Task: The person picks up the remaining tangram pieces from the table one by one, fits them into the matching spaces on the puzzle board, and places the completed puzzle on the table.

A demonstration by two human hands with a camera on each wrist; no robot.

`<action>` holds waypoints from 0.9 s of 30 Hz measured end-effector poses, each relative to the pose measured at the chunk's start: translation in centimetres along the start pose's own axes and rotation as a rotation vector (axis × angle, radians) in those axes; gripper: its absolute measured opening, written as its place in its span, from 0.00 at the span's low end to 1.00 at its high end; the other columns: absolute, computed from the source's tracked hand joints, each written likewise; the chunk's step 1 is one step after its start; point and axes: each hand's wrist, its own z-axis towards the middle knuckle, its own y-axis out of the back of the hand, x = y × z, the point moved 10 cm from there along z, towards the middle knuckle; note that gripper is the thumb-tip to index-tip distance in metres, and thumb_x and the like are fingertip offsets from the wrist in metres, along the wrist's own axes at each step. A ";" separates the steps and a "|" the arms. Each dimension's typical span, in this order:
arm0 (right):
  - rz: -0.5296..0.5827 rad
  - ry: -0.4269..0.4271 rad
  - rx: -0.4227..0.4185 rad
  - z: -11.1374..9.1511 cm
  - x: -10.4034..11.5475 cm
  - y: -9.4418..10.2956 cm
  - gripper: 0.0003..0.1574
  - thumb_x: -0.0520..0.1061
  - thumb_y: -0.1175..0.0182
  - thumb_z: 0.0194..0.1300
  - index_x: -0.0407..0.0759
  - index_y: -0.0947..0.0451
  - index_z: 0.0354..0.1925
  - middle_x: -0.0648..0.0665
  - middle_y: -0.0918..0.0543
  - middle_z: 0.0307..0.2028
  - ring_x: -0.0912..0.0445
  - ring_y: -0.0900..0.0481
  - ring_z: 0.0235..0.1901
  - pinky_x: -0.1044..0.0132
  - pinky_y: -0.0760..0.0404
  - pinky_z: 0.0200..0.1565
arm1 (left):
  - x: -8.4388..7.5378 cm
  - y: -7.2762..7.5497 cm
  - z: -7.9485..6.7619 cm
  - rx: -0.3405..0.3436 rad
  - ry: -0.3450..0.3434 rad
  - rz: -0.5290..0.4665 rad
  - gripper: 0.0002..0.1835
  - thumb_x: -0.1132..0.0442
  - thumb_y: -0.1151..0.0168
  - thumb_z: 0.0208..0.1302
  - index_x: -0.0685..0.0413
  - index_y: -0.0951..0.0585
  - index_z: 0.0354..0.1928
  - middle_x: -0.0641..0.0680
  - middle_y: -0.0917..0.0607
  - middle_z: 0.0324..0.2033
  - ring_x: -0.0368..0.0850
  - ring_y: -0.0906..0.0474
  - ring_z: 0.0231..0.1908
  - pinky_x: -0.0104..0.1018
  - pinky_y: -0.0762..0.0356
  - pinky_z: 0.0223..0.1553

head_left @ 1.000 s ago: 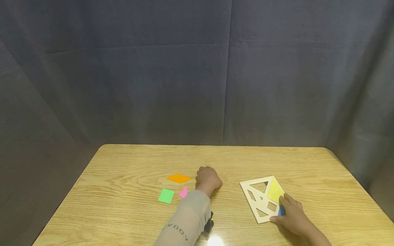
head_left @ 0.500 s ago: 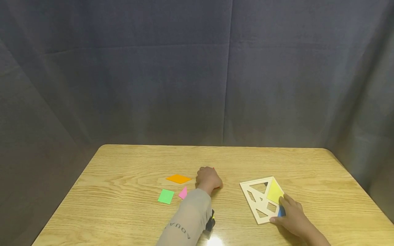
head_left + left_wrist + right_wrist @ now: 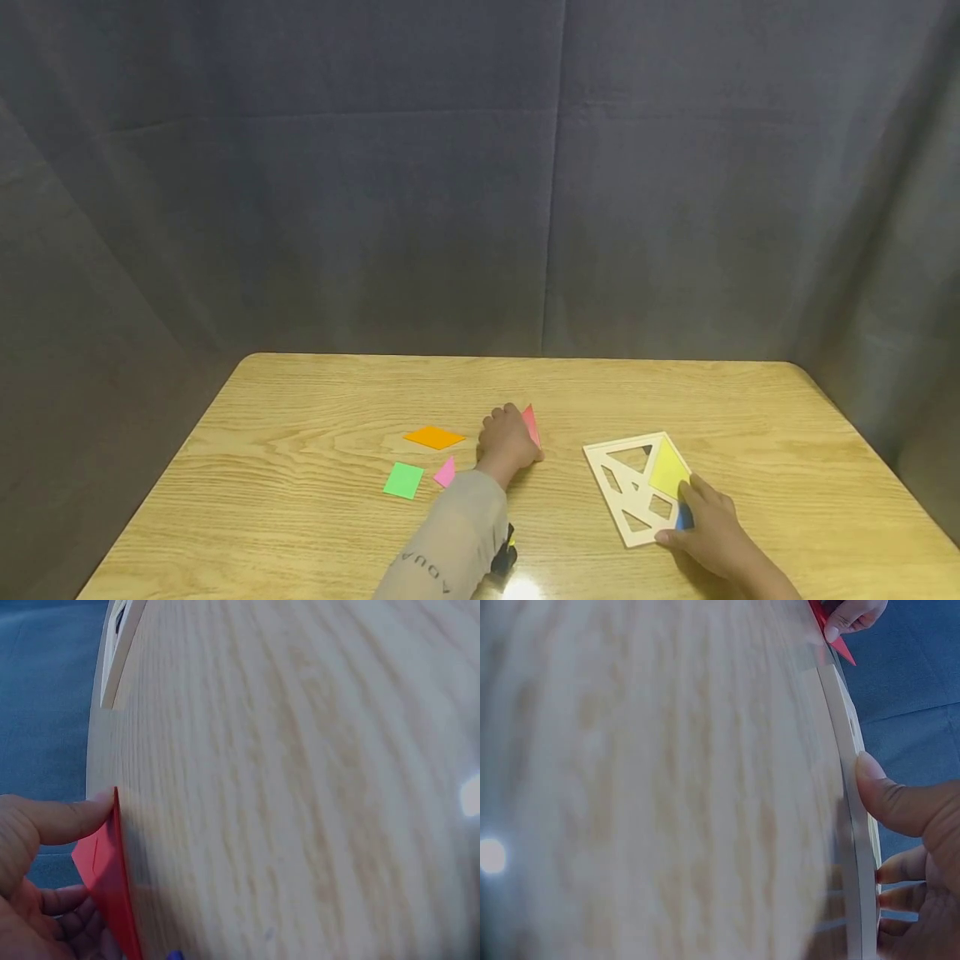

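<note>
Thumb and fingers of my left hand [image 3: 506,439] pinch a red triangle tangram piece [image 3: 532,426], which stands tilted up from the table. In the left wrist view the thumb is on one corner of the red piece [image 3: 112,889], fingers behind it. My right hand [image 3: 708,527] holds the near right corner of a pale tangram tray [image 3: 636,503], thumb on its near edge. A yellow triangle [image 3: 668,470] fills one recess of the tray; beside it a blue piece [image 3: 685,517] is partly covered by the right hand. Several other recesses show bare wood.
Left of the left hand lie an orange parallelogram [image 3: 435,437], a green square [image 3: 403,481] and a pink triangle [image 3: 446,472] partly hidden by the sleeve [image 3: 453,533]. The wooden table [image 3: 300,417] ends at a grey curtain [image 3: 405,208].
The red triangle, mostly hidden under my left hand before, has tipped up off the table in its fingers. The right hand and tray stay nearly still.
</note>
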 end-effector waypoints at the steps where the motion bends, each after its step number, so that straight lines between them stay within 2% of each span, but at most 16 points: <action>1: 0.004 0.001 0.000 -0.1 0.1 0.0 0.61 0.62 0.38 0.41 0.17 0.50 0.54 0.18 0.55 0.55 0.25 0.56 0.50 0.33 0.46 0.43 | 0.0 0.0 0.0 -0.004 -0.005 -0.013 0.38 0.52 0.26 0.31 0.64 0.33 0.44 0.60 0.31 0.35 0.54 0.34 0.37 0.45 0.31 0.32; 5: 0.007 0.009 -0.013 -0.2 0.3 0.2 0.61 0.62 0.38 0.41 0.17 0.49 0.54 0.18 0.55 0.55 0.25 0.55 0.50 0.33 0.45 0.43 | -0.1 -0.1 -0.2 0.002 -0.030 -0.067 0.38 0.54 0.27 0.33 0.65 0.34 0.46 0.61 0.30 0.37 0.55 0.33 0.39 0.44 0.30 0.34; 10: 0.008 0.006 -0.019 -0.2 0.3 0.2 0.61 0.63 0.38 0.41 0.17 0.49 0.54 0.18 0.54 0.55 0.25 0.55 0.50 0.33 0.45 0.44 | -0.4 -0.2 -0.3 0.022 -0.078 -0.127 0.31 0.62 0.31 0.41 0.68 0.35 0.46 0.62 0.30 0.36 0.57 0.32 0.38 0.46 0.31 0.37; 14: -0.004 0.009 -0.026 -0.1 0.4 0.2 0.61 0.63 0.38 0.40 0.17 0.48 0.54 0.18 0.54 0.55 0.25 0.55 0.50 0.33 0.45 0.44 | -0.4 -0.4 -0.3 0.046 -0.088 -0.156 0.29 0.63 0.34 0.44 0.69 0.35 0.47 0.63 0.29 0.37 0.59 0.30 0.39 0.47 0.30 0.37; 17: -0.021 0.017 -0.040 0.0 0.4 0.3 0.61 0.63 0.37 0.39 0.16 0.48 0.53 0.17 0.53 0.54 0.24 0.55 0.50 0.34 0.45 0.43 | -0.5 -0.6 -0.3 0.065 -0.106 -0.173 0.29 0.65 0.35 0.45 0.70 0.36 0.48 0.63 0.28 0.38 0.57 0.29 0.38 0.45 0.30 0.38; 23: -0.030 0.025 -0.049 0.0 0.6 0.4 0.61 0.62 0.37 0.39 0.16 0.47 0.52 0.17 0.52 0.54 0.24 0.54 0.49 0.33 0.45 0.43 | -1.0 -0.8 -0.6 0.101 -0.179 -0.288 0.11 0.72 0.42 0.50 0.63 0.32 0.34 0.54 0.28 0.27 0.47 0.34 0.28 0.36 0.31 0.32; 27: -0.035 0.019 -0.050 -0.1 0.7 0.4 0.61 0.63 0.37 0.39 0.16 0.46 0.52 0.16 0.51 0.54 0.23 0.53 0.49 0.34 0.44 0.43 | -1.0 -1.0 -0.8 0.118 -0.191 -0.383 0.09 0.72 0.42 0.52 0.61 0.32 0.32 0.51 0.29 0.26 0.44 0.35 0.27 0.33 0.33 0.31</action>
